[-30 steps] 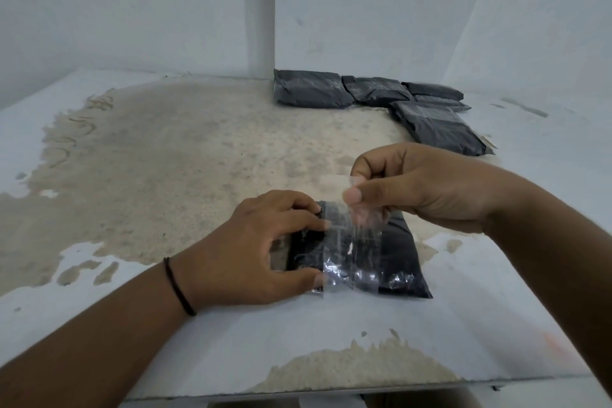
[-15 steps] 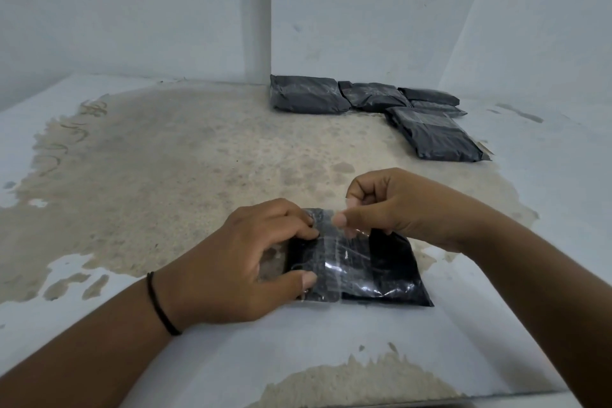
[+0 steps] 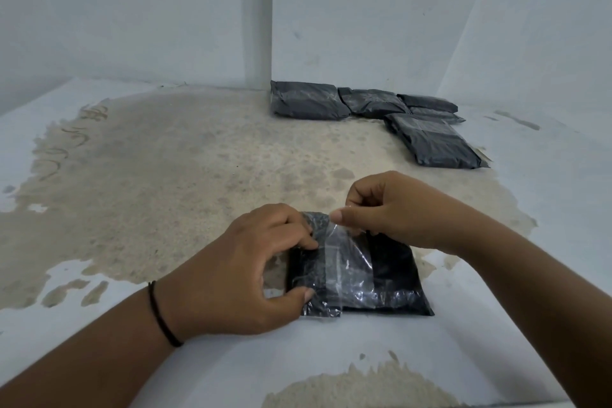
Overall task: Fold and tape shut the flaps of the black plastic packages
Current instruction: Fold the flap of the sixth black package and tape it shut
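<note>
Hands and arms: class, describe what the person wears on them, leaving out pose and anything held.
Both forearms are bare, with no sleeves in view. The left hand has a thin black band round its wrist. The right hand and its wrist show nothing worn: no gloves, and no rings visible on the fingers.

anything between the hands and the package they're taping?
Nothing visible. The left hand already grips the black package at its left end, and the right hand pinches the clear tape lying across it at its far edge.

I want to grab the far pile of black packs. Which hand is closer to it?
Right. The right hand pinches tape at the near pack's far edge, below the pile. The left hand holds that pack's left side, farther back.
</note>
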A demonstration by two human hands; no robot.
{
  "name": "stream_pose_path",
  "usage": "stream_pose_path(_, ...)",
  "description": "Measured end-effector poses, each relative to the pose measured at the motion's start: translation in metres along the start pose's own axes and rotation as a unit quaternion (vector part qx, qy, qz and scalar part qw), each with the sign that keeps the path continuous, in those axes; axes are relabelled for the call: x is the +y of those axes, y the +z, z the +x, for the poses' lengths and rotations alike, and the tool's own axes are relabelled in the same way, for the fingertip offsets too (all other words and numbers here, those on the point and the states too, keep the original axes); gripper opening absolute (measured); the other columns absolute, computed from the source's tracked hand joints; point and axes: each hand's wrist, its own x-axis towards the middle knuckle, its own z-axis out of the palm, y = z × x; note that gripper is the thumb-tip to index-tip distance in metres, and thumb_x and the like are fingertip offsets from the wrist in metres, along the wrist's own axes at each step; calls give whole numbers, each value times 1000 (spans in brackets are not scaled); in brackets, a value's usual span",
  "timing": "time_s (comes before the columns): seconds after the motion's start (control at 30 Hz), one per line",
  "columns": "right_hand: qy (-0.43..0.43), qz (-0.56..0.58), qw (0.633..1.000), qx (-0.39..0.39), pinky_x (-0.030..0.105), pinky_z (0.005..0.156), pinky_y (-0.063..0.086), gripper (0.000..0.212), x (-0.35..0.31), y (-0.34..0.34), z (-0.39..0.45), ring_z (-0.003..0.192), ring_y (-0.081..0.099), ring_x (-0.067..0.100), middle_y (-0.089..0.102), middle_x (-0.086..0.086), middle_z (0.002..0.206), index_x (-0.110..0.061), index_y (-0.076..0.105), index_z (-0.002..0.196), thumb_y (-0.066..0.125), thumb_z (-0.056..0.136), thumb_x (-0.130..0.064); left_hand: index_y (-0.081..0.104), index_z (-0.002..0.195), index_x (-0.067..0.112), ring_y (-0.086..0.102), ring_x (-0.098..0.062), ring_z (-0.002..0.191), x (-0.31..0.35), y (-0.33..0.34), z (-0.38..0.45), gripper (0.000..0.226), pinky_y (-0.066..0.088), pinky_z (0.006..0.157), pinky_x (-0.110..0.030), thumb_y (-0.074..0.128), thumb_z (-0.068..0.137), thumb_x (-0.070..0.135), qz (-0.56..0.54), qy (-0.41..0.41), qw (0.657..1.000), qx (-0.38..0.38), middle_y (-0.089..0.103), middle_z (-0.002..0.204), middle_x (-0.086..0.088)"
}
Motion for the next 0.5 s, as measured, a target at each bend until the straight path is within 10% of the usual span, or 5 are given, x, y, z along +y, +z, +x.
stream_pose_path(0.5,-30,-156,986,43,14,44,31,42,3,2,9,43,40,4,46,-8,49,-14,52,59,70,78,-47,51,116,40,48,0,95,5,-3,0,46,36,82,-16,63,71,44,21,6,1000,-17,49,105,18)
